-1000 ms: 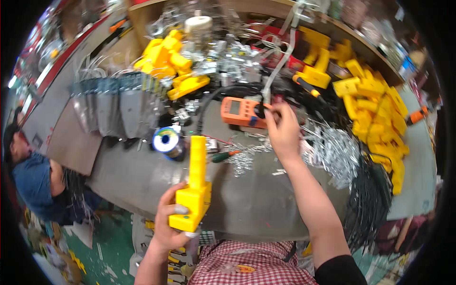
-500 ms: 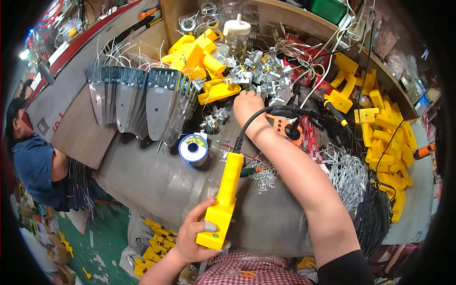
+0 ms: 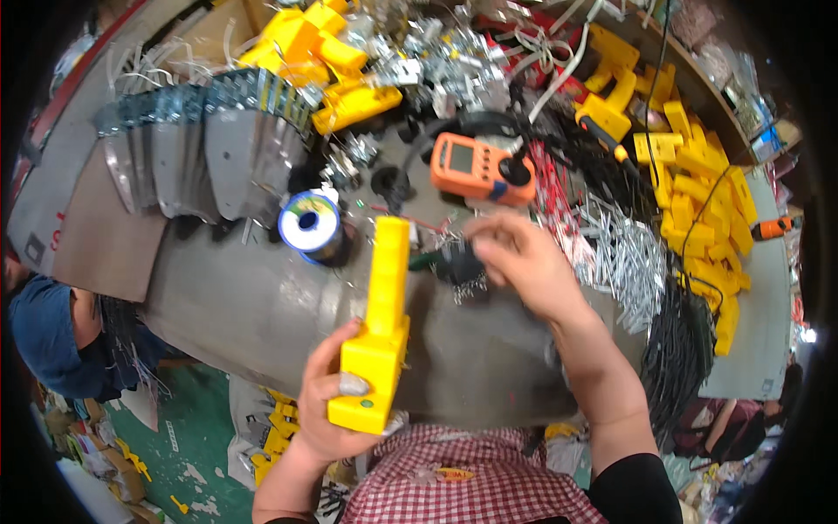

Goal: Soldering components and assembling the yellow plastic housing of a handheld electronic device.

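Note:
My left hand point(image 3: 327, 406) grips a yellow plastic tool housing point(image 3: 371, 375) at its wide lower end, its narrow part pointing away from me. A black cable point(image 3: 397, 188) runs from the far end of the housing. My right hand point(image 3: 528, 262) hangs over the middle of the bench, fingers curled and smeared by motion. At its fingertips is a dark blurred piece point(image 3: 458, 262) whose kind I cannot make out. This piece partly covers a screwdriver with a green handle point(image 3: 423, 261) and some small screws. Just beyond lies an orange meter point(image 3: 480, 170) with a screen and dial.
A solder spool point(image 3: 310, 229) stands left of the housing. Grey tapered plates point(image 3: 240, 157) fill the back left, metal parts point(image 3: 436, 65) the back. Yellow housings point(image 3: 698, 201), long screws point(image 3: 624, 262) and black cables point(image 3: 676, 384) lie right. A person in blue point(image 3: 48, 327) is at far left.
My right hand has come back from the metal parts toward me, uncovering the orange meter. The dark piece now shows at its fingertips. My left hand still holds the housing; the whole view has shifted.

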Demonstrator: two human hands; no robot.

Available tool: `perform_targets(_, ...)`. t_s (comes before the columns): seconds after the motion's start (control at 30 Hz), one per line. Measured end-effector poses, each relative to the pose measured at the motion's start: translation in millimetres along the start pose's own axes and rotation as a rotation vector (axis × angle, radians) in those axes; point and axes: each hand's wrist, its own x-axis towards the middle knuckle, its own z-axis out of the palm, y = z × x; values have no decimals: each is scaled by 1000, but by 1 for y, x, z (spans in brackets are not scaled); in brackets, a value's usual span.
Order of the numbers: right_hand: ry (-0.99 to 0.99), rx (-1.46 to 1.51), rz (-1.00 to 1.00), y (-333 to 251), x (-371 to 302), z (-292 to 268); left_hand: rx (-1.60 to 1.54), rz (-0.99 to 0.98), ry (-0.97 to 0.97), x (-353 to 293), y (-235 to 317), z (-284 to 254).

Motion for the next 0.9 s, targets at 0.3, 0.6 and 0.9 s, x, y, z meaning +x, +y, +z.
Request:
perform_targets(0.3,123,-462,-49,61,-84,-13,-14,-43,62,2,-6,9)
perform_targets(0.6,-162,-1046,-632,51,-108,-9,-43,-29,54,0,-1,7)
perform_targets(0.9,-191,607,70,56,-91,63,-53,-4,23,1,-2,10)
